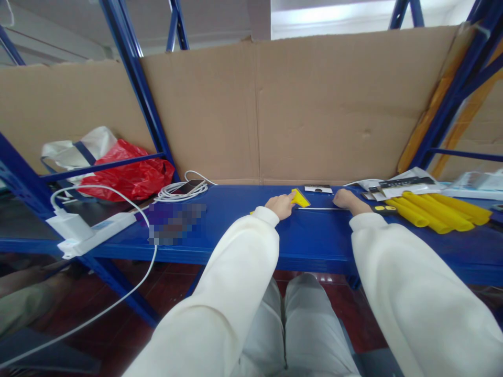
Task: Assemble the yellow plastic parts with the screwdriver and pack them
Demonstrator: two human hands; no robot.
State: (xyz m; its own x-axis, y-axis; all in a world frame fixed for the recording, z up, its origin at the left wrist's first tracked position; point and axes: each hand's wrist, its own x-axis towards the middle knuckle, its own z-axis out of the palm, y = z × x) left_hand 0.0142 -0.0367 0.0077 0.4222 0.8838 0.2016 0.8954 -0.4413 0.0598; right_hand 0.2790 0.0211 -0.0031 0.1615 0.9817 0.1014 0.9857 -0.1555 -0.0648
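Observation:
On the blue shelf top, my left hand (280,206) has its fingers closed at the edge of a small yellow wedge-shaped piece (301,198). My right hand (346,201) is curled like a fist further right. A thin pale rod-like strip (322,209) runs along the surface from near the yellow piece to my right hand. Past that hand, a black and yellow end (384,209) sticks out on the right, seemingly in line with the strip. My right fingertips are hidden. Behind, between both hands, lies a small white and black card (318,189).
Several yellow tubes (436,210) and flat packets (408,184) lie right. Left are a coiled white cable (181,191), a power strip (100,233) with a charger, and a red bag (131,170). Cardboard (314,104) stands behind. Another person's limb (31,298) shows lower left.

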